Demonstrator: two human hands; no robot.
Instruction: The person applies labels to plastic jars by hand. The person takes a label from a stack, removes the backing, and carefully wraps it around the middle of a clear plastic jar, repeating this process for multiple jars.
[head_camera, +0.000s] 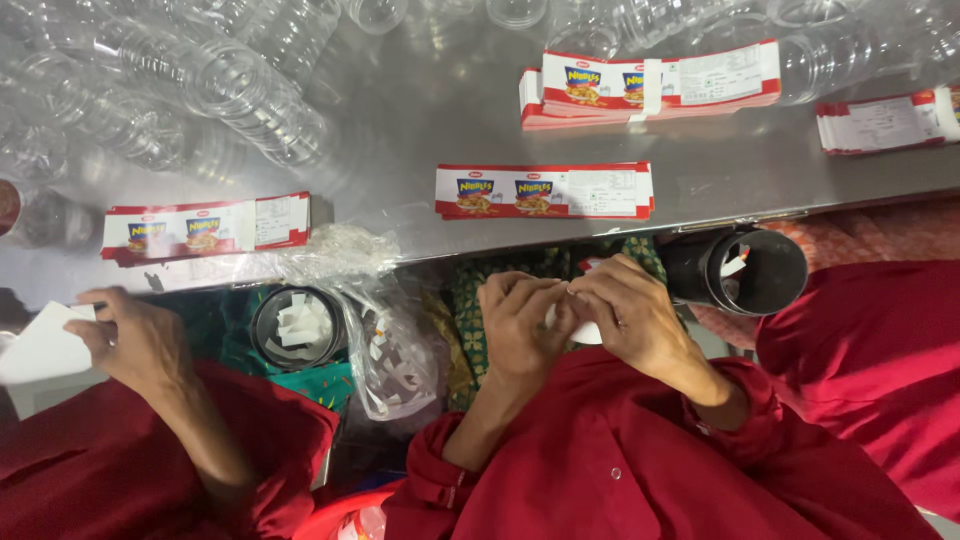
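Below the steel table's edge (600, 225), lower centre, left hand (520, 325) and right hand (630, 315) together pinch what seems a small white label strip (585, 333).

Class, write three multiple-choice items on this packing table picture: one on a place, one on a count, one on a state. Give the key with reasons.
1. Where does the nearest stack of labels lie?
A. on the steel table's front edge
B. inside the black tube
C. on the red sleeve

2. How many stacks of labels lie on the table?
A. one
B. two
C. four

3. What are the left hand and right hand doing?
A. resting flat on the table
B. pinching a small white piece together
C. lifting a clear bottle

Key: 1 A, it lies flat by the rim; 2 C, four red-edged stacks show; 3 B, both hands' fingers meet on the piece below the table.
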